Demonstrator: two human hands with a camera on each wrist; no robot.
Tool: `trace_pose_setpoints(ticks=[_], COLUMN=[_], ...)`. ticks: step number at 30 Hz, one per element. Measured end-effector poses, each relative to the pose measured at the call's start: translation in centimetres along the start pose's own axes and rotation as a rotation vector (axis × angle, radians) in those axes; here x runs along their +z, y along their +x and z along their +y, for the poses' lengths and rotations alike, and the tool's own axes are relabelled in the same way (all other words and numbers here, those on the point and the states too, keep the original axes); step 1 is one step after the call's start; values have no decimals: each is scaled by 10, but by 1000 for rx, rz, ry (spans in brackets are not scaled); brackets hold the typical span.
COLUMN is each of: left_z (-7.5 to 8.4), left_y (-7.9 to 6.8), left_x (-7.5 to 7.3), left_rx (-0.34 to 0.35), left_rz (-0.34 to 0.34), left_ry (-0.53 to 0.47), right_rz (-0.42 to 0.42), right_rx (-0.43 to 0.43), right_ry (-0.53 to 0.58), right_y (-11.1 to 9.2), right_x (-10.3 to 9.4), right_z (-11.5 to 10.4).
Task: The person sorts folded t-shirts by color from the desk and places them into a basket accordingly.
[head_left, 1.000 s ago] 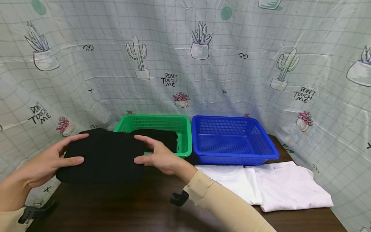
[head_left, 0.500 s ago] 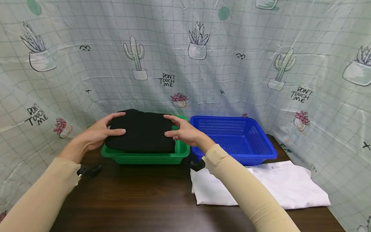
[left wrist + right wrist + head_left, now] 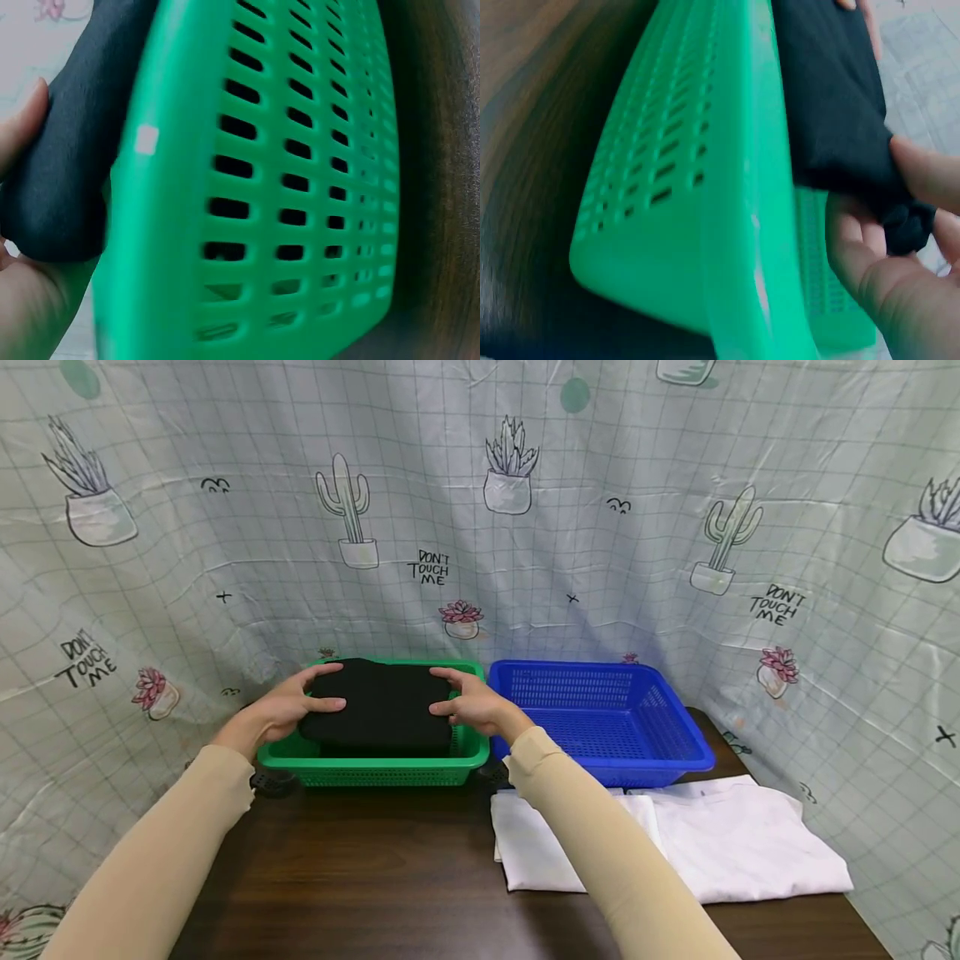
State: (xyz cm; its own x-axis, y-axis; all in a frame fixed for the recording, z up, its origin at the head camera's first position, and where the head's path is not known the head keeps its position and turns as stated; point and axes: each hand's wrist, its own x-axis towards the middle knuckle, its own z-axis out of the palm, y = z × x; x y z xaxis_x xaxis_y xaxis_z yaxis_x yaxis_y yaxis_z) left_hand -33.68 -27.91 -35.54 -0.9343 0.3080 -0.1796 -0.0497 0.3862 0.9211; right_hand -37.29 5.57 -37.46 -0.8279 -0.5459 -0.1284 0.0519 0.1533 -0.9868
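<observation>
A folded black garment lies level over and partly inside the green basket, between both hands. My left hand grips its left end, thumb on top; the left wrist view has the garment just above the basket's rim. At the other end, my right hand holds the garment's edge between thumb and fingers, which curl under it in the right wrist view, where the garment shows beside the rim. A second black item seen in the basket earlier is largely hidden beneath.
A blue basket stands right of the green one. In front of it lie two folded white garments, one partly behind my right forearm, another farther right. A patterned curtain hangs behind the dark wooden table.
Both hands have carried the black garment from the left front, rightward and away, to the green basket. Over the last half second it has gone slightly lower, into the basket.
</observation>
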Motion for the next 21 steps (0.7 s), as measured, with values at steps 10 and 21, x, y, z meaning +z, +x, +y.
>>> trace_pose_setpoints(ticks=[10,21], left_z=[-22,-34], left_y=[19,30], left_x=[5,14], left_rx=[-53,-115], left_rz=[5,28], left_ry=[-4,42], right_rz=[99,167], right_rx=[87,129], right_ry=[-5,-50], right_y=[17,26], right_x=[14,20], right_z=[13,25])
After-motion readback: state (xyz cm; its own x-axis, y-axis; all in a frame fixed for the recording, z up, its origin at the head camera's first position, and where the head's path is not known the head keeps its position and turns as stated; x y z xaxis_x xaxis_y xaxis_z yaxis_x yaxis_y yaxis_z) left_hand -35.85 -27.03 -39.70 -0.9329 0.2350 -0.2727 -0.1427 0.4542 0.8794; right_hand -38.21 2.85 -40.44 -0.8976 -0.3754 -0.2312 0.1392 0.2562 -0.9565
